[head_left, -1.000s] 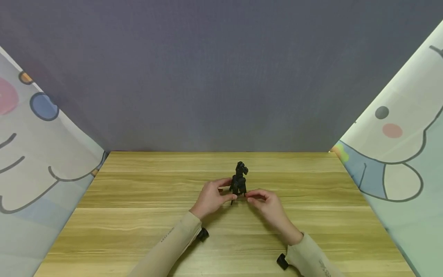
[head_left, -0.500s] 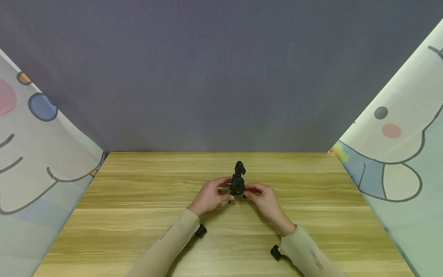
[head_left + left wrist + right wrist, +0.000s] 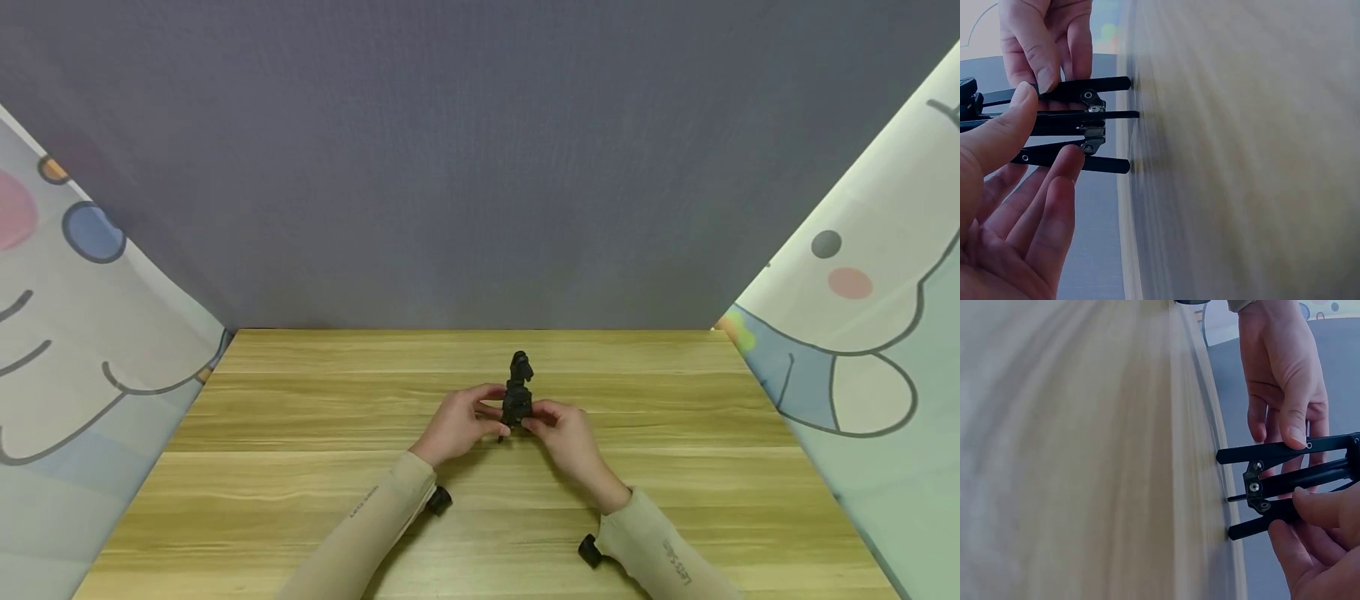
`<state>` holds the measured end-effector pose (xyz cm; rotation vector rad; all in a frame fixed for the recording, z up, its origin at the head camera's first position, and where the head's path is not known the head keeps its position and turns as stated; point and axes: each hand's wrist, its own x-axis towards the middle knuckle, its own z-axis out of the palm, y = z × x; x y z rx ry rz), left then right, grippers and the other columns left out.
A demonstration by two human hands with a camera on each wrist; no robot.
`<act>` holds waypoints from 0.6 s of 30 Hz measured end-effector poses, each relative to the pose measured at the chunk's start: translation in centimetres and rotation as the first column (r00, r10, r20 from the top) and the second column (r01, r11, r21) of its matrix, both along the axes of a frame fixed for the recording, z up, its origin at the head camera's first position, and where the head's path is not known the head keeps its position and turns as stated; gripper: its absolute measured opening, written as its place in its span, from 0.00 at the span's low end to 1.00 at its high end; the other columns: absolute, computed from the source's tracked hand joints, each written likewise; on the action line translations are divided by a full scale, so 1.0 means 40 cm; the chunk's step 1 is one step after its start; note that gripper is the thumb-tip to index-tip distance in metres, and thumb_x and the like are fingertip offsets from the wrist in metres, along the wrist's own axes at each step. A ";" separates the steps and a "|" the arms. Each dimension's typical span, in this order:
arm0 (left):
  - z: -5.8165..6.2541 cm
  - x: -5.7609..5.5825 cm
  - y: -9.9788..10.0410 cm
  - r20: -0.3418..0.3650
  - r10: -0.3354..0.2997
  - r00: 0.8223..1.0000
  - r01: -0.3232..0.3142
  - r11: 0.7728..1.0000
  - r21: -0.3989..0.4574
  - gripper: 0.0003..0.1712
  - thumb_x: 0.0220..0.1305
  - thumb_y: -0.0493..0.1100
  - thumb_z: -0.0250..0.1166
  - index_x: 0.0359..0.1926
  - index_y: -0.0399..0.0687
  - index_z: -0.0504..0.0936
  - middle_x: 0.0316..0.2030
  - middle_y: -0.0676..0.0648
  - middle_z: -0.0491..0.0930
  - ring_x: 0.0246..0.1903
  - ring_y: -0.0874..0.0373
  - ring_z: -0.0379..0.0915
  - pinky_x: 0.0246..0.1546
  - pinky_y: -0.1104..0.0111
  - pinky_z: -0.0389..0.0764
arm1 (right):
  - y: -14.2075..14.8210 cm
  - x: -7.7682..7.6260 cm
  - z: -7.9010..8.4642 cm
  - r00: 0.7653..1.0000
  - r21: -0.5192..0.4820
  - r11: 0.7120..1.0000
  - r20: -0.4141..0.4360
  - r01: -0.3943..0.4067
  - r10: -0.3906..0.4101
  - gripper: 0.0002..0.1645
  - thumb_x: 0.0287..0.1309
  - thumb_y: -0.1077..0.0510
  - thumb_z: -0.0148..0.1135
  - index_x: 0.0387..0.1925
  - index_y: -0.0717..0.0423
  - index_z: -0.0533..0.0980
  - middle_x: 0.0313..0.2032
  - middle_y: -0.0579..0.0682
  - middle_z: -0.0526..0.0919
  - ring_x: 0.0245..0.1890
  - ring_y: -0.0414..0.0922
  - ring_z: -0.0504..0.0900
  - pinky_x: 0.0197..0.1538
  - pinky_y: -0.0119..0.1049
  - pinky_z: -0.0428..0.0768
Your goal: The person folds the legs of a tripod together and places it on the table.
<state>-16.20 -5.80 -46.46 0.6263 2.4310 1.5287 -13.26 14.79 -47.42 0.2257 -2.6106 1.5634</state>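
A small black tripod (image 3: 517, 403) stands upright on the wooden table, its legs partly folded in and their tips at the tabletop. My left hand (image 3: 453, 427) grips it from the left, with thumb and fingertips on the legs. From the right, my right hand (image 3: 572, 440) pinches another leg between thumb and fingers. In the left wrist view, metal brace joints (image 3: 1089, 147) link the legs around a centre rod. The right wrist view has the left thumb (image 3: 1297, 428) pressed on the upper leg. The tripod's head end runs out of both wrist views.
The wood-grain table (image 3: 300, 500) reaches back to a grey upright panel (image 3: 480, 167). Cartoon-printed curtains hang at both sides, left (image 3: 75, 333) and right (image 3: 862, 333). A black wrist device (image 3: 439, 501) sits below the left sleeve, another (image 3: 590, 551) by the right sleeve.
The right hand has shifted a little left and inward, and the tripod's legs look drawn closer together. The tripod has turned slightly; the left hand stays about where it was.
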 end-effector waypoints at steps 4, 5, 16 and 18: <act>-0.001 -0.003 0.000 0.010 0.004 1.000 -0.004 1.000 0.001 0.35 0.56 0.40 0.75 0.65 0.49 0.76 0.59 0.48 0.78 0.48 0.58 0.82 0.45 0.70 0.81 | -0.004 -0.002 -0.006 1.000 -0.025 1.000 0.001 0.018 -0.018 0.07 0.55 0.70 0.71 0.35 0.57 0.86 0.37 0.50 0.88 0.40 0.46 0.87 0.43 0.37 0.84; -0.001 -0.004 -0.001 0.012 0.002 1.000 -0.002 1.000 0.003 0.35 0.57 0.39 0.75 0.65 0.49 0.75 0.59 0.48 0.78 0.49 0.57 0.82 0.45 0.70 0.81 | -0.005 -0.002 -0.006 1.000 -0.030 0.999 0.001 0.020 -0.020 0.07 0.55 0.70 0.71 0.35 0.57 0.86 0.36 0.50 0.88 0.40 0.46 0.87 0.43 0.36 0.84; 0.000 -0.009 -0.001 -0.024 -0.008 1.000 0.006 0.999 -0.044 0.36 0.58 0.40 0.74 0.67 0.48 0.74 0.61 0.48 0.77 0.51 0.57 0.81 0.48 0.68 0.81 | -0.004 -0.009 -0.002 0.999 -0.074 0.997 0.051 0.009 -0.006 0.07 0.56 0.70 0.70 0.36 0.59 0.86 0.38 0.52 0.87 0.40 0.46 0.87 0.42 0.35 0.84; -0.001 -0.008 0.000 -0.036 -0.013 0.999 0.010 0.998 -0.062 0.36 0.59 0.42 0.74 0.68 0.49 0.74 0.61 0.49 0.77 0.50 0.57 0.81 0.47 0.68 0.81 | 0.000 -0.009 -0.002 0.998 -0.074 0.997 0.060 0.004 0.000 0.07 0.57 0.69 0.70 0.38 0.59 0.86 0.39 0.53 0.87 0.40 0.47 0.87 0.43 0.36 0.84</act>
